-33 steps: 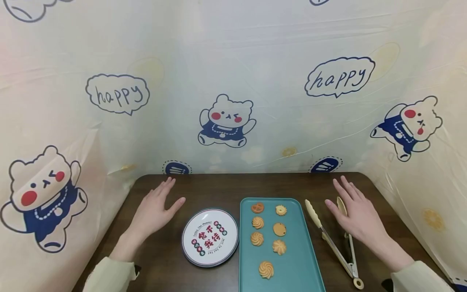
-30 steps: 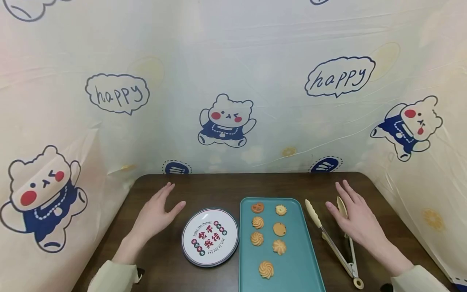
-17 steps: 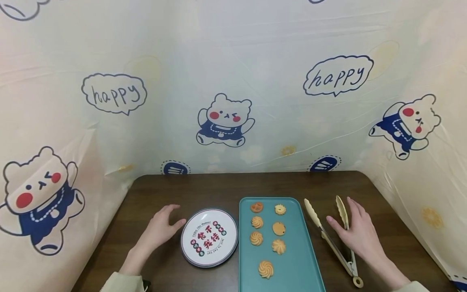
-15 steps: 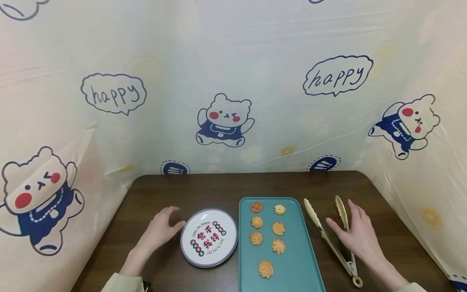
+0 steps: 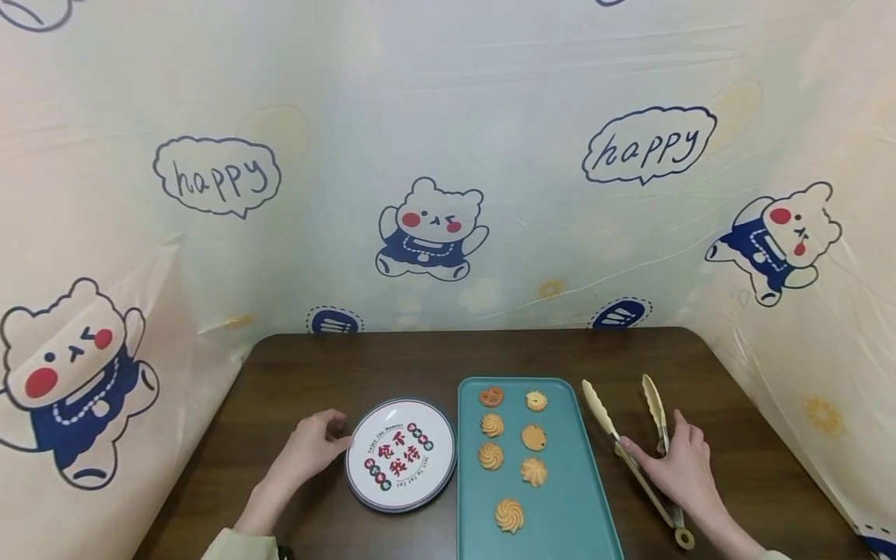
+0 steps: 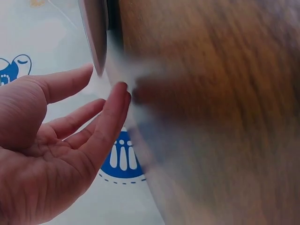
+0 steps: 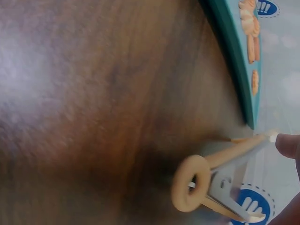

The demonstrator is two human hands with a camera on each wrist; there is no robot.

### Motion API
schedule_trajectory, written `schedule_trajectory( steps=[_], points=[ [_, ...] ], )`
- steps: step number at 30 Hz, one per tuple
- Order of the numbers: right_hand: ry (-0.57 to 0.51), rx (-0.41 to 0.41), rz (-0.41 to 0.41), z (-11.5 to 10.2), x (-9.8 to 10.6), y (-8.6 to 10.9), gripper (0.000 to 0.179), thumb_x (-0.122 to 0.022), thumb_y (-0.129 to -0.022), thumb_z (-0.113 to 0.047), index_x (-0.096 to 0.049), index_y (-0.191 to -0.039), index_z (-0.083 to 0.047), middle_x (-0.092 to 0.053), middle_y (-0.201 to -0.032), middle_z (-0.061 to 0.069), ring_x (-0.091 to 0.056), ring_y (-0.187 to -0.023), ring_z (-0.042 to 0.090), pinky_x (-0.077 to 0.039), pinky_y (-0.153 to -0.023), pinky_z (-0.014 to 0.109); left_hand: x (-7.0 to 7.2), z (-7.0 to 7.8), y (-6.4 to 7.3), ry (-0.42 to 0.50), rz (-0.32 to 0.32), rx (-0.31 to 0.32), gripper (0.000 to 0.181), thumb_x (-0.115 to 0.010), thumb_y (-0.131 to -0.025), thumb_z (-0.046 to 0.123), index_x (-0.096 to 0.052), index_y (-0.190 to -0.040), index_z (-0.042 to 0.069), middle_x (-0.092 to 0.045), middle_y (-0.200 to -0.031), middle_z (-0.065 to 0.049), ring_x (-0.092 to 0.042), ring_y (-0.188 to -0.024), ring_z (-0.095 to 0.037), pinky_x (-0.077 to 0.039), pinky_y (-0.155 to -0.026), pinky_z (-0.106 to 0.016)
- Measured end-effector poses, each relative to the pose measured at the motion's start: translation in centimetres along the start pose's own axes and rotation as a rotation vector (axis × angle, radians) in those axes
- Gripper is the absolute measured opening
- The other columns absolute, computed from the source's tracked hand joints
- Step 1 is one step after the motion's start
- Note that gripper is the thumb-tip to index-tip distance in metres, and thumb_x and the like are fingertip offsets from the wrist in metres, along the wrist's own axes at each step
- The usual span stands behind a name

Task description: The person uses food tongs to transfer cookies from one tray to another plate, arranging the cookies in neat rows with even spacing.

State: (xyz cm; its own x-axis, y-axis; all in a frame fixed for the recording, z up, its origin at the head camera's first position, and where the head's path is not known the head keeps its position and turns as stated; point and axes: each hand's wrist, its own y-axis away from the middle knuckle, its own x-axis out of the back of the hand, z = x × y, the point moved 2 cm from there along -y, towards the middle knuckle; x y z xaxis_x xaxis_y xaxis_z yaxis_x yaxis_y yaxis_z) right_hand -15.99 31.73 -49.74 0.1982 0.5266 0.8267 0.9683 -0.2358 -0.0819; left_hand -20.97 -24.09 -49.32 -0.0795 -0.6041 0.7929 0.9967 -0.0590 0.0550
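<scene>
A round white plate with red lettering and a dark rim lies left of centre on the table. My left hand is at its left edge, thumb tip right by the rim, fingers loosely bent. In the left wrist view, the plate shows edge-on above the thumb and fingers, which stand apart. My right hand spans the spread tongs, thumb at the left arm and fingers beside the right arm. The right wrist view shows the tongs' ring end and my thumb.
A teal tray lies between plate and tongs, bearing several cookies in two rough columns and a pretzel-shaped one. The dark wooden table ends at a printed curtain behind and at the sides.
Both hands have come down and nearer: the left from above the table to the plate's left edge, the right from beyond the tongs down onto them. Plate, tray and tongs lie as before.
</scene>
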Motion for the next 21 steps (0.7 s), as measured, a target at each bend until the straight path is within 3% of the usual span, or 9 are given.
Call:
schedule_trajectory(
  steps=[8, 21],
  points=[
    [0.000, -0.039, -0.026, 0.3, -1.3, 0.5, 0.126, -0.077, -0.078, -0.059, -0.008, -0.148, 0.020, -0.026, -0.132, 0.049, -0.029, -0.118, 0.066, -0.031, -0.096, 0.071, -0.6, 0.3, 0.0, 0.105, -0.058, 0.036, 0.030, -0.072, -0.088, -0.001, -0.064, -0.116, -0.007, -0.065, -0.094, -0.012, -0.061, -0.075, -0.018, -0.057, -0.061, -0.032],
    [-0.037, -0.091, -0.084, -0.4, -1.7, 0.6, 0.125, -0.077, -0.081, -0.053, -0.001, -0.147, 0.021, -0.022, -0.132, 0.049, -0.035, -0.117, 0.066, -0.037, -0.094, 0.069, -0.9, 0.6, -0.1, 0.089, -0.073, 0.042, 0.028, -0.072, -0.088, -0.003, -0.065, -0.115, -0.007, -0.059, -0.087, -0.008, -0.057, -0.072, -0.018, -0.056, -0.061, -0.031]
  ],
)
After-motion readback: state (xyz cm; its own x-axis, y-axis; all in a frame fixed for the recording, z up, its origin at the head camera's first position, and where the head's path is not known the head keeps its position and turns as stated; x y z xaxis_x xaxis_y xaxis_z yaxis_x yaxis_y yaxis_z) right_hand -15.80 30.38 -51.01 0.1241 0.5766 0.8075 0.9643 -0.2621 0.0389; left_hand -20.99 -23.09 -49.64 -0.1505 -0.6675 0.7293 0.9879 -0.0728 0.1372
